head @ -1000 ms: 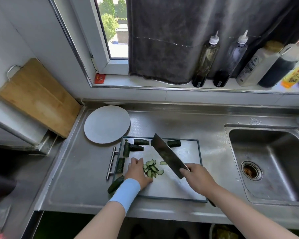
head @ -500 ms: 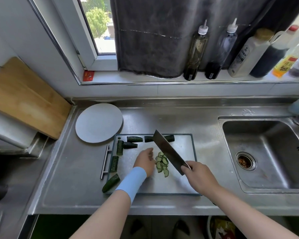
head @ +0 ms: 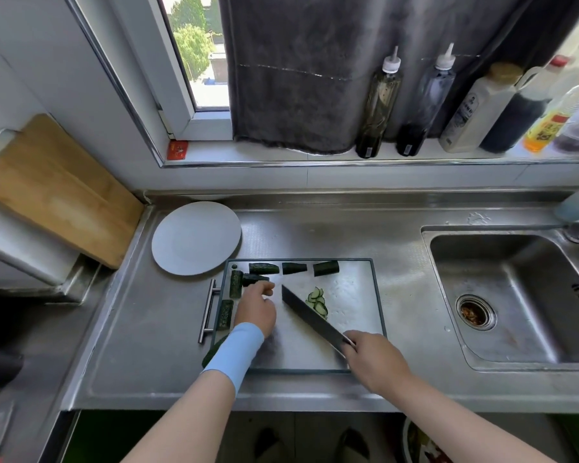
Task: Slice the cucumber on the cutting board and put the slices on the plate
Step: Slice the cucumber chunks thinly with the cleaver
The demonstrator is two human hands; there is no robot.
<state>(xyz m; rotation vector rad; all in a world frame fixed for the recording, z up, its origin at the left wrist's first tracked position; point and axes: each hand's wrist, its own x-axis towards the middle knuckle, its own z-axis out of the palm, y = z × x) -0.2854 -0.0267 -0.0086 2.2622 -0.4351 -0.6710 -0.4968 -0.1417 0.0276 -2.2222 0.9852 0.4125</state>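
The right hand (head: pixel 375 359) grips the knife (head: pixel 310 315), blade angled across the cutting board (head: pixel 355 295) on the worktop (head: pixel 315 235). The left hand (head: pixel 256 307), blue wristband (head: pixel 234 352) on, reaches a cucumber chunk (head: pixel 254 279) at the board's left; whether its fingers (head: pixel 268 286) grip it, I cannot tell. Slices (head: pixel 318 300) lie just right of the blade. More chunks (head: pixel 293 268) line the far edge; the plate (head: pixel 196 242) sits just beyond the left corner.

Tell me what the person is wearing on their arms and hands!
A wide light-blue band wraps the wrist just behind the left hand. The right hand and its wrist have nothing on them. There are no gloves, and no sleeves show on either forearm. I can't spot any rings or a watch.
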